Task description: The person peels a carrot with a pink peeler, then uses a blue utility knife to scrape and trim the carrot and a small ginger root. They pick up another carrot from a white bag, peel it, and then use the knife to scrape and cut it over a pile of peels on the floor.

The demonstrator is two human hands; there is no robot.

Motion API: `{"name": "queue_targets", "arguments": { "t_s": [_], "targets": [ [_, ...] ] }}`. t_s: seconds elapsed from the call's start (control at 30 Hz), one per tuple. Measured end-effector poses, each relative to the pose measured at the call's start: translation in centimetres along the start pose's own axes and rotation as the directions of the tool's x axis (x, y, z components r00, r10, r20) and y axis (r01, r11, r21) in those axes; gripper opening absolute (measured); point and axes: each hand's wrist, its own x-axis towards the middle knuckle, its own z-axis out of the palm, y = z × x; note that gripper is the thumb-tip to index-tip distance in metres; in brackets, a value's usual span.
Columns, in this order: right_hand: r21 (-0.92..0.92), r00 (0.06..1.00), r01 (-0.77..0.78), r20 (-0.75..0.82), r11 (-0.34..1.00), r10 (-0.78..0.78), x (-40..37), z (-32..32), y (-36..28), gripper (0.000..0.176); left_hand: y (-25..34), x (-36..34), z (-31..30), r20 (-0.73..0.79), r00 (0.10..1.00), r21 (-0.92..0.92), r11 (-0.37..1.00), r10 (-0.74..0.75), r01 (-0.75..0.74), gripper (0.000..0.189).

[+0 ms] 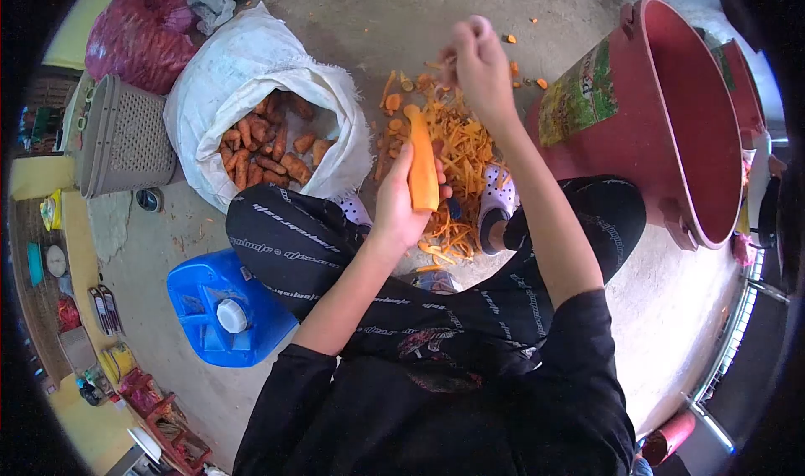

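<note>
Carrot (423, 164) — white trouser lettering (313, 266), seemingly illegible

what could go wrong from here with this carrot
The peeled carrot looks smooth and only the left hand holds it, so it might slip and drop onto the floor. The peelings lie close to the shoe, so they could be slippery when standing up. The open sack could spill some unpeeled carrots if knocked.

The concrete floor (369, 27) carries an open white sack (226, 73), blue jerrycan (201, 300), red bucket (629, 132) and scattered carrot peelings (457, 138).
</note>
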Motion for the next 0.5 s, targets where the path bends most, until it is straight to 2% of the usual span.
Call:
{"name": "queue_targets", "arguments": {
  "t_s": [0.03, 0.07, 0.17, 0.3, 0.5],
  "targets": [
    [0.236, 0.995, -0.095, -0.006, 0.967, 0.099, -1.3, 0.0, -2.0, 0.032, 0.2, 0.0, 0.1, 0.021, 1.0, -0.029, 0.999, 0.018, -0.018, 0.038],
    [0.46, 0.979, -0.186, 0.011, 0.868, 0.204, -2.8, 0.0, -3.3, 0.033, 0.4, -0.2, 0.3, 0.023, 0.999, -0.039, 0.999, 0.036, -0.035, 0.036],
    [0.606, 0.935, -0.334, 0.115, 0.722, 0.336, -7.1, 0.1, -5.5, 0.035, 0.9, -0.3, 0.7, 0.057, 0.996, -0.067, 0.996, 0.065, -0.062, 0.037],
    [0.538, 0.919, -0.371, 0.095, 0.757, 0.383, -9.6, 1.1, -5.2, 0.035, 0.6, -0.1, 0.1, 0.123, 0.99, -0.054, 0.997, 0.07, -0.064, 0.041],
    [0.592, 0.914, -0.377, 0.115, 0.713, 0.388, -9.9, 0.8, -4.1, 0.034, 0.5, -0.2, 0.3, 0.117, 0.991, -0.04, 0.997, 0.065, -0.061, 0.042]
  ]
}}
